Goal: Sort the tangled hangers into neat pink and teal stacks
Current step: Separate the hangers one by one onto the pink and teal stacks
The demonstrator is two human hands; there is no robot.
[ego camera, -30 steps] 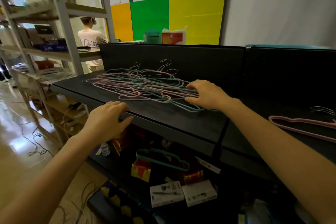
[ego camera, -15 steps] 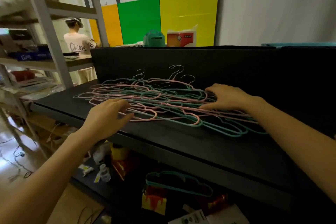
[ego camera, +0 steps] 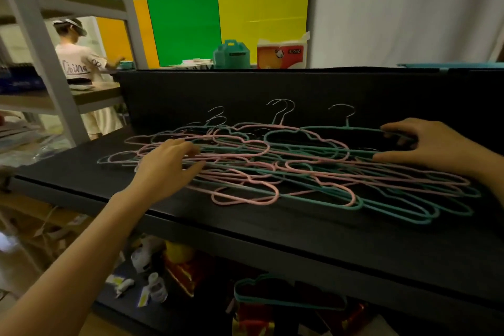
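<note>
Change: left hand has moved onto the heap's left part; right hand has moved to its right rear.
Left fingers: loosely spread, resting on the wires.
Right fingers: curled over a teal bar, thumb in front.
Hangers: tangled pink and teal heap on black table, hooks towards the back panel.

Dim, soft indoor light; slight motion blur; wide-angle bending at edges.

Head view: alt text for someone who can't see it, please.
A tangle of pink and teal hangers lies on a black shelf. The left hand rests on its left end; the right hand grips hangers at the right.
</note>
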